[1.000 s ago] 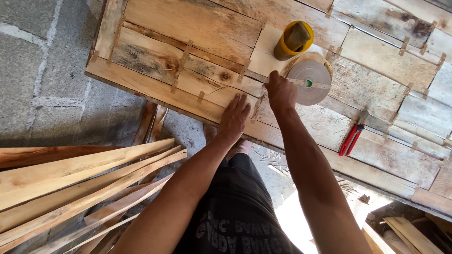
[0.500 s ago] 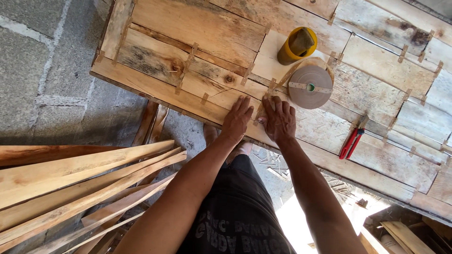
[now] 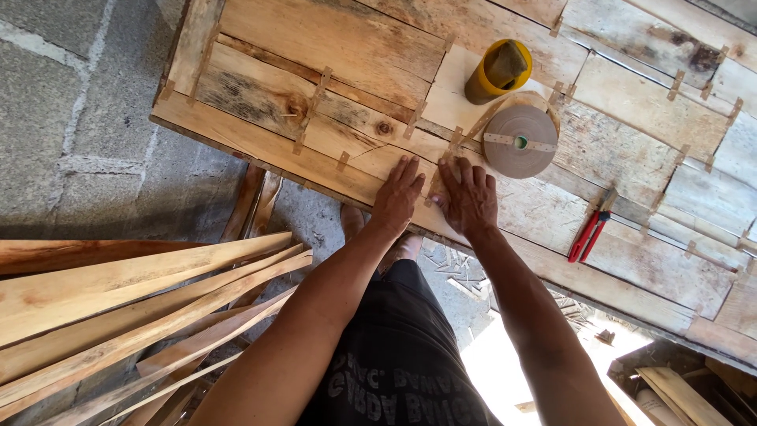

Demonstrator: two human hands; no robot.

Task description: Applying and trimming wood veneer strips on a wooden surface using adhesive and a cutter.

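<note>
Head view showed both hands flat on the tabletop (image 3: 260, 118) of joined veneer sheets, side by side at its near edge. The left hand (image 3: 398, 196) and the right hand (image 3: 467, 197) had fingers spread and pressed palm-down, pinching nothing, on either side of a short paper tape strip (image 3: 436, 186) lying between them across a seam. The strip's long axis ran away from the person, roughly alongside the fingers. Just beyond the right hand's fingertips sat the brown tape roll (image 3: 520, 142), nearer that hand, with a yellow cup (image 3: 497, 71) behind it. Red-handled pliers (image 3: 590, 230) lay well to the right.
</note>
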